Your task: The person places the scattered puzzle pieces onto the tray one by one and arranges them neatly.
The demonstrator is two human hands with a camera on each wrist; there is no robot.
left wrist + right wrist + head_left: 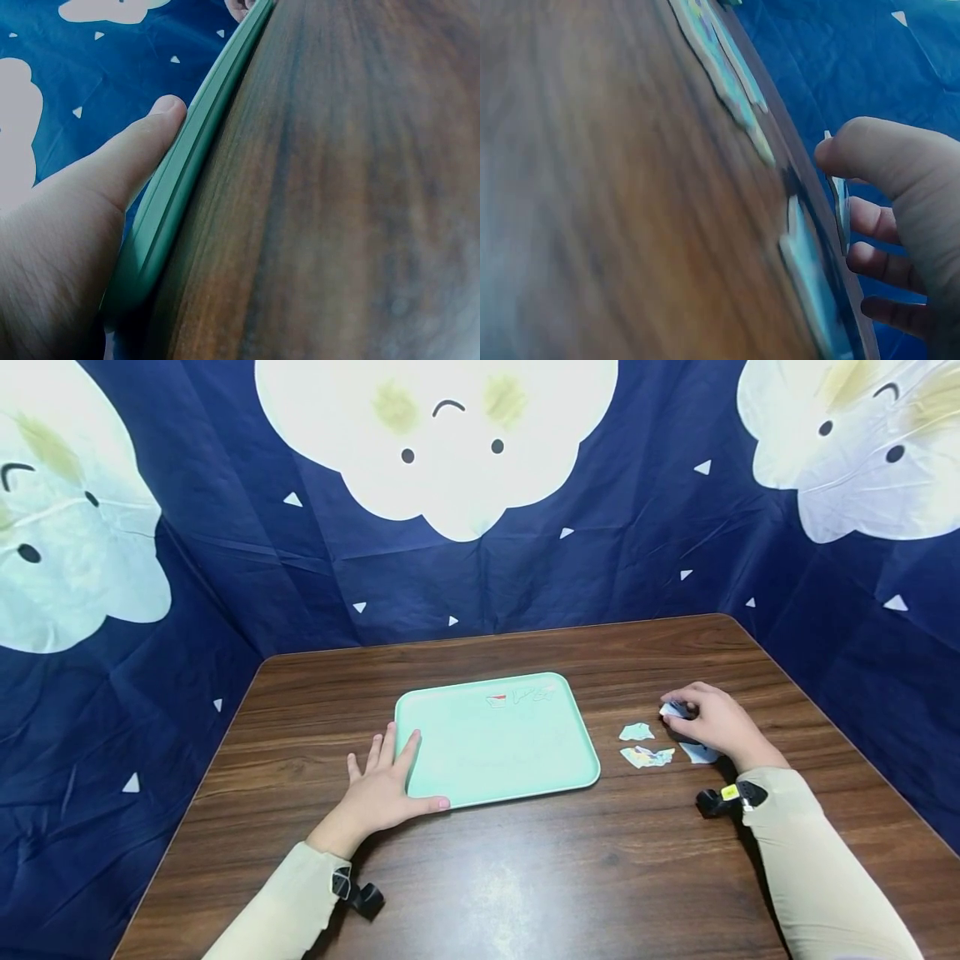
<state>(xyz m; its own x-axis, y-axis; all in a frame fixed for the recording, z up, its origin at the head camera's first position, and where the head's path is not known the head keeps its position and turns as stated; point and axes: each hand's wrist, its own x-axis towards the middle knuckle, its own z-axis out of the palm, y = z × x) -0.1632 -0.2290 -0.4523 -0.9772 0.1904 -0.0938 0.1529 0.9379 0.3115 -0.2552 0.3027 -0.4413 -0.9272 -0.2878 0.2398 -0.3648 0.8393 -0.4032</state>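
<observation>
Head view: your left hand [386,789] is spread at the near-left corner of the green tray [495,752], fingertips over the left rim, thumb along the near rim. The tray lies flat on the wooden table [525,877]. To its right, your right hand [708,718] pinches a pale blue piece [672,710]. Left of that hand lie a small far piece [637,732] and a patterned near piece [647,757]; a partly covered piece [699,753] lies at its near side.

Left wrist view: your thumb rests against the tray's outer edge; your other fingers do not show here.

Right wrist view: your thumb and fingers pinch the thin piece, which stands steeply on edge and appears clear of the table.

Finding: the step in hand is judged to be picking up one piece. The next move calls for a firm pinch and clearance over the neighbouring pieces.
</observation>
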